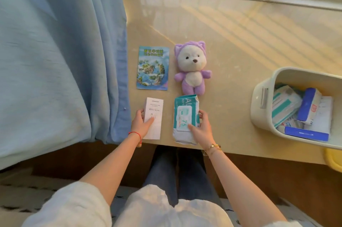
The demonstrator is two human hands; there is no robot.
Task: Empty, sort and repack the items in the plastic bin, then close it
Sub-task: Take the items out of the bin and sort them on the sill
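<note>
At lower centre of the frame, the left hand (142, 123) lies on a white box (153, 118), thumb on its left edge and fingers flat on top. Just to its right, the right hand (200, 128) clasps a wipes pack (185, 115), thumb on the right edge, fingers over the label. Above them lie a booklet (153, 68) and a plush bear (192, 67). The bin (259, 115), at right, stands open with packs inside on the table (231, 41).
</note>
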